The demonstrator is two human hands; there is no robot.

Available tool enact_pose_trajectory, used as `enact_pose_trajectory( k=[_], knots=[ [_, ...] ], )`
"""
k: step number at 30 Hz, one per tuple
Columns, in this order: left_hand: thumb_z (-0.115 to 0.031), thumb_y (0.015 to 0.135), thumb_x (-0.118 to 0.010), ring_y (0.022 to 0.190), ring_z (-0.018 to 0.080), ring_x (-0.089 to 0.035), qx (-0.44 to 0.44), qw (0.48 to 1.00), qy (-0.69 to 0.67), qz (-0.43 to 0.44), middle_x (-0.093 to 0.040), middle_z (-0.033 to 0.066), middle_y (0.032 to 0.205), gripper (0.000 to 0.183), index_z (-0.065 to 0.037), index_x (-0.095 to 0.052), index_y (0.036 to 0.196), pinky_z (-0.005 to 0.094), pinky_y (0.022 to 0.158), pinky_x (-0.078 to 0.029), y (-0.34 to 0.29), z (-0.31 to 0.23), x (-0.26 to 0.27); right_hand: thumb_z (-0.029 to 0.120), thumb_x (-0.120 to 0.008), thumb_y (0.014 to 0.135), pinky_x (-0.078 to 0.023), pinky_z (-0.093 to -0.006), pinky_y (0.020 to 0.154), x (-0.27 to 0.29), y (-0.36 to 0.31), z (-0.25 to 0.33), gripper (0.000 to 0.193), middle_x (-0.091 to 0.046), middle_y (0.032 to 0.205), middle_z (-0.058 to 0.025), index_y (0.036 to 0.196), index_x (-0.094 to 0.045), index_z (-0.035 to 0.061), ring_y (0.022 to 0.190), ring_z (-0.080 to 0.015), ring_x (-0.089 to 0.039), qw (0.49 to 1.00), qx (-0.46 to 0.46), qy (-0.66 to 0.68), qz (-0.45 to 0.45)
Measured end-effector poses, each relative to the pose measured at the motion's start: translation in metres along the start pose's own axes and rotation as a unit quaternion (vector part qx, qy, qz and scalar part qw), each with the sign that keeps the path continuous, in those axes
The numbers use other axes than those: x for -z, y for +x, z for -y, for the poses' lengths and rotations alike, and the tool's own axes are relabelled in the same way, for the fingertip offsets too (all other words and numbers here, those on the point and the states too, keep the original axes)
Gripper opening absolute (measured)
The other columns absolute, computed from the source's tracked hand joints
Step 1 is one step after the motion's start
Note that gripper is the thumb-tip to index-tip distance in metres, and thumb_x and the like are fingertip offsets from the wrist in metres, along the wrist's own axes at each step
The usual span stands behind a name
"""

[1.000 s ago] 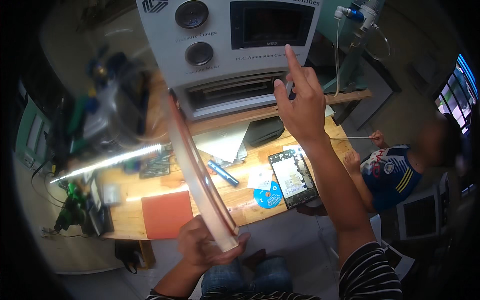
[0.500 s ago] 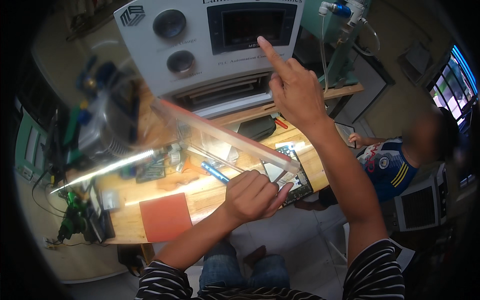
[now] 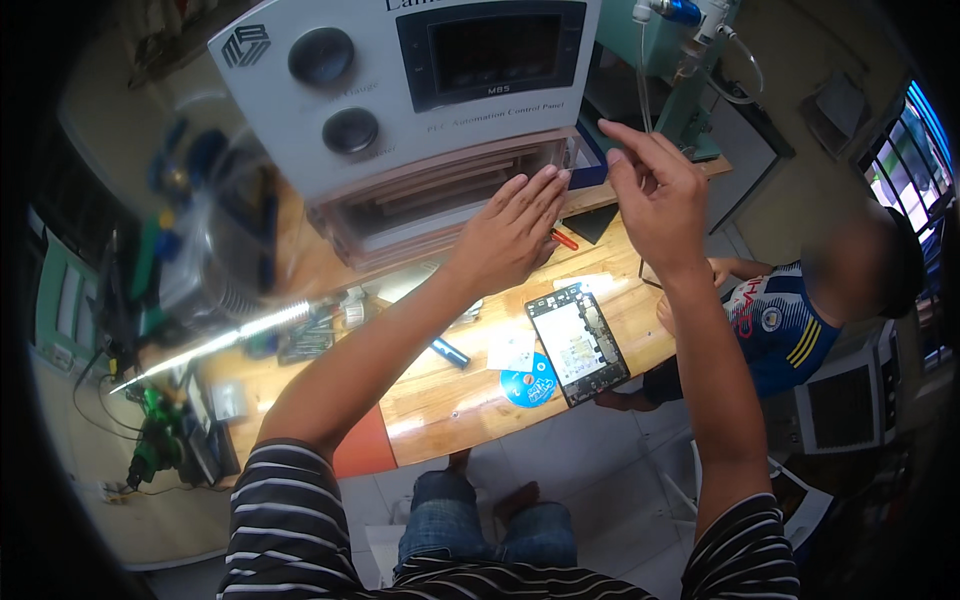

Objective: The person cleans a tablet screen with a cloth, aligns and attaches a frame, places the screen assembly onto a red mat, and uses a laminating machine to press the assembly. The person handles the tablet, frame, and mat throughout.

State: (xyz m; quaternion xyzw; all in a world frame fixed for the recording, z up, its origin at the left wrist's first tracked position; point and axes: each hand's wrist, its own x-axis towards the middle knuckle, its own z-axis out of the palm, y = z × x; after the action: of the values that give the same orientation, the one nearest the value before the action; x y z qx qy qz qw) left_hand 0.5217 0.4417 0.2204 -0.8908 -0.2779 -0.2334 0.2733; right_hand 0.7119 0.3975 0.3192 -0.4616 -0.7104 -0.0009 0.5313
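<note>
Wooden workbench point(image 3: 470, 395), left hand point(image 3: 505, 232) flat against machine's slot point(image 3: 450, 195); right hand point(image 3: 660, 200) beside it, grip empty, fingers spread

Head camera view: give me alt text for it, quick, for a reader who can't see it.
Seen from above, the left hand presses flat on the slot-like front opening of a white machine with two round knobs and a dark screen, while the right hand hovers open beside it. Below on the wooden workbench lie an opened tablet and a blue disc; another person sits at right.

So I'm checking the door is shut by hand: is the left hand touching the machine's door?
Touching. The head view shows the left hand flat, fingertips pressed on the machine's door.
</note>
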Motion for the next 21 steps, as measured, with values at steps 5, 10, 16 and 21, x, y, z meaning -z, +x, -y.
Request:
enact_pose_trajectory(
  k=[5, 10, 16, 21],
  knots=[
    [-0.056, 0.098, -0.044, 0.149, 0.0231, -0.026, -0.016, 0.999, 0.026, 0.013, -0.043, 0.0120, 0.152, 0.069, -0.002, -0.050, 0.142, 0.0385, 0.124, -0.012, -0.004, 0.010, -0.019, 0.006, -0.060, 0.087, -0.051, -0.0342, 0.060, -0.032, 0.000, 0.022, 0.057, -0.059, 0.079, -0.0081, 0.143, -0.052, 0.0163, 0.063, -0.0200, -0.062, 0.994, 0.073, -0.062, 0.052],
    [-0.058, 0.100, -0.037, 0.145, 0.0260, -0.033, -0.041, 0.999, 0.029, 0.003, -0.049, 0.0142, 0.147, 0.072, 0.000, -0.052, 0.139, 0.0398, 0.125, -0.009, -0.007, 0.013, -0.030, 0.006, -0.057, 0.089, -0.050, -0.0332, 0.062, -0.051, 0.009, 0.027, 0.067, -0.056, 0.075, -0.0079, 0.151, -0.042, 0.0248, 0.062, -0.0185, -0.057, 0.991, 0.044, -0.103, 0.071],
    [-0.062, 0.101, -0.025, 0.150, 0.0251, -0.023, -0.063, 0.995, 0.068, 0.049, -0.040, 0.0136, 0.154, 0.078, 0.000, -0.048, 0.142, 0.0411, 0.125, -0.003, -0.007, 0.015, -0.029, 0.008, -0.055, 0.090, -0.051, -0.0351, 0.065, -0.053, 0.010, 0.030, 0.069, -0.059, 0.077, -0.0089, 0.154, -0.036, 0.0287, 0.064, -0.0213, -0.058, 0.983, 0.017, -0.153, 0.099],
    [-0.065, 0.100, -0.018, 0.151, 0.0237, -0.017, -0.057, 0.991, 0.120, 0.031, -0.035, 0.0104, 0.157, 0.081, -0.002, -0.046, 0.144, 0.0407, 0.125, 0.000, -0.006, 0.015, -0.025, 0.010, -0.053, 0.092, -0.052, -0.0350, 0.066, -0.049, 0.006, 0.021, 0.068, -0.063, 0.081, -0.0101, 0.154, -0.035, 0.0286, 0.065, -0.0213, -0.061, 0.992, -0.007, -0.106, 0.068]
  ],
)
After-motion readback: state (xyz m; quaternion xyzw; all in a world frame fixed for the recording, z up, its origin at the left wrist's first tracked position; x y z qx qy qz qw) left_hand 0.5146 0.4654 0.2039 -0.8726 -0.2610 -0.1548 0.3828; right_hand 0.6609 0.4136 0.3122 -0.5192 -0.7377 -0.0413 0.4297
